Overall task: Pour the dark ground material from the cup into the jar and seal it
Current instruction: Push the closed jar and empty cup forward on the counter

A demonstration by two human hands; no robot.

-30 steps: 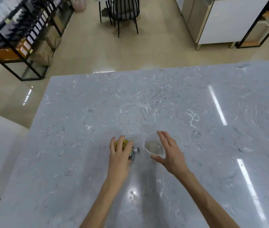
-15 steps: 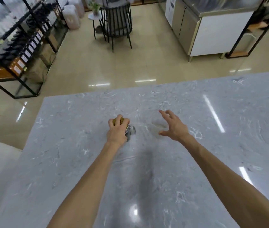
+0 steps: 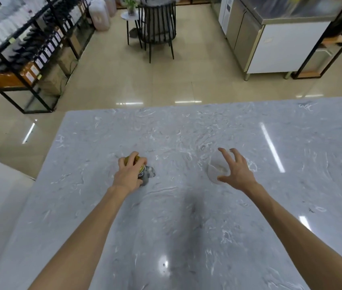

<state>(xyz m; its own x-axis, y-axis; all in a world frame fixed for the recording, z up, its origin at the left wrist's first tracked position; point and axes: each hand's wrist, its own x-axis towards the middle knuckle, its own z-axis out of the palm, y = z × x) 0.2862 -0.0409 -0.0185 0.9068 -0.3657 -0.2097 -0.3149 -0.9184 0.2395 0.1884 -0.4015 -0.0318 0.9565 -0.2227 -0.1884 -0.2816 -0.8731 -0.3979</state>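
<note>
A small glass jar [image 3: 145, 177] with a gold lid stands on the grey marble counter [image 3: 186, 227]. My left hand [image 3: 129, 174] is closed over the lid from above and hides most of the jar. To the right stands a clear plastic cup [image 3: 215, 170], which looks empty and is blurred. My right hand [image 3: 236, 171] hovers beside it with fingers spread, and whether it touches the cup is unclear. No dark ground material shows in the cup.
Beyond the counter's far edge is a tiled floor with a black chair [image 3: 157, 28], a dark shelving rack [image 3: 23, 49] at the left and a white cabinet [image 3: 281, 42] at the right.
The view has tilted up and my arms reach farther out. My right hand and the cup have moved right, away from the jar. My left hand stays on the lid.
</note>
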